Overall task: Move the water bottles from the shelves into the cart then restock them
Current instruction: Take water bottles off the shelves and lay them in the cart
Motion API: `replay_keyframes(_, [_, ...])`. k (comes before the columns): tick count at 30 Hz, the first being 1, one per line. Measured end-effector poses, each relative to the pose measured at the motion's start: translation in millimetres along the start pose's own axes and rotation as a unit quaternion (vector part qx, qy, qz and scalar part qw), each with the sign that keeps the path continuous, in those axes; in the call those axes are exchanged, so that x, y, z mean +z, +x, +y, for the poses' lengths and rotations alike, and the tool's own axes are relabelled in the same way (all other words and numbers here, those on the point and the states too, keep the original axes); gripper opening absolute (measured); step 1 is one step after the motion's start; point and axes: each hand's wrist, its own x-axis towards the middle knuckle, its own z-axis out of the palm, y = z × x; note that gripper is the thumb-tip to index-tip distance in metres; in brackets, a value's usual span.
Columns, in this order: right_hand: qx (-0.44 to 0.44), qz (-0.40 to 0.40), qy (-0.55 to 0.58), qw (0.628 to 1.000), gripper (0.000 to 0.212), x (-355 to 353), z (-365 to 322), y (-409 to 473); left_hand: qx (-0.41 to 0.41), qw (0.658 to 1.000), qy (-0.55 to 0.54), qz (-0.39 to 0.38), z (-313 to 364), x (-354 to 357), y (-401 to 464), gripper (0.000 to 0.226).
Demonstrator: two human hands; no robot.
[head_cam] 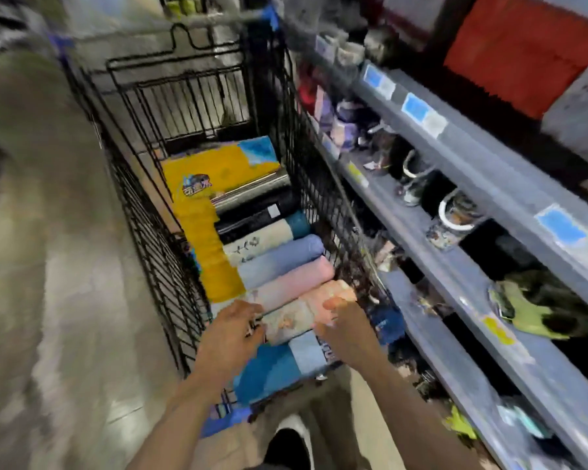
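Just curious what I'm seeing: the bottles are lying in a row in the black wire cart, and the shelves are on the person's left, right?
Nearly. The bottles do lie in a row in the black wire cart, but the head view shows the shelves on the person's right, not left.

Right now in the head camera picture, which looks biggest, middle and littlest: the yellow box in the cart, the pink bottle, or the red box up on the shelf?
1. Red box, largest.
2. Yellow box.
3. Pink bottle, smallest.
The two boxes look close in size, and the picture is blurry, so their order is unsure.
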Motion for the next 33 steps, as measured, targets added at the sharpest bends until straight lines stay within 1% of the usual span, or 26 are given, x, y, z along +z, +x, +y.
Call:
replay_keyframes(3, [0.015,0.0,-0.011,1.0,0.044,11.3,-3.3,12.0,-0.002,1.0,0.01,-0.003,-17.5,-1.4,10.8,0.034])
replay_keyframes(6, [0.02,-0.003,-0.009,1.0,0.049,15.7,-11.4,26.1,-0.005,1.0,-0.004,0.012,-27.3,-7.2,20.6,0.032])
replay_keyframes(9, [0.027,-0.011,0.023,0.999,0.051,20.9,-24.5,42.1,0.008,0.999,-0.011,0.04,-32.9,-18.1,27.7,0.029])
replay_keyframes(12, [0.023,-0.008,0.05,0.998,0.054,29.5,-41.0,64.5,-0.026,0.997,-0.014,0.067,-33.3,-35.7,34.2,0.03])
replay_keyframes(14, [0.027,-0.02,0.092,0.995,0.06,35.8,-53.0,79.4,-0.027,0.997,-0.004,0.078,-35.3,-52.2,40.6,0.032])
replay_keyframes(16, [0.027,-0.003,0.123,0.992,0.064,38.9,-65.9,86.2,-0.003,0.997,0.017,0.081,-39.5,-67.9,53.6,0.034])
replay_keyframes(20, [0.021,0.054,0.123,0.991,0.071,39.9,-84.3,102.5,0.06,0.994,0.051,0.082,-46.2,-97.9,110.0,0.037])
replay_keyframes(23, [0.027,0.102,0.135,0.985,0.077,50.3,-97.8,129.3,0.151,0.982,0.077,0.088,-57.9,-112.9,169.8,0.04])
replay_keyframes(24, [0.038,0.118,0.155,0.98,0.078,56.0,-104.8,139.0,0.179,0.977,0.077,0.087,-65.0,-115.7,191.8,0.041])
replay_keyframes(26, [0.064,0.149,0.205,0.965,0.08,69.3,-120.3,155.3,0.206,0.974,0.067,0.06,-80.2,-117.3,235.8,0.044])
replay_keyframes(28, [0.097,0.183,0.23,0.951,0.08,85.7,-135.9,164.7,0.226,0.971,0.079,0.02,-92.5,-112.8,273.9,0.048])
replay_keyframes(31, [0.153,0.206,0.229,0.939,0.077,104.4,-161.0,171.8,0.257,0.959,0.113,-0.027,-106.3,-106.6,305.9,0.052])
replay_keyframes(33, [0.177,0.223,0.213,0.935,0.076,110.2,-173.7,174.6,0.254,0.955,0.13,-0.077,-108.1,-102.0,320.5,0.058])
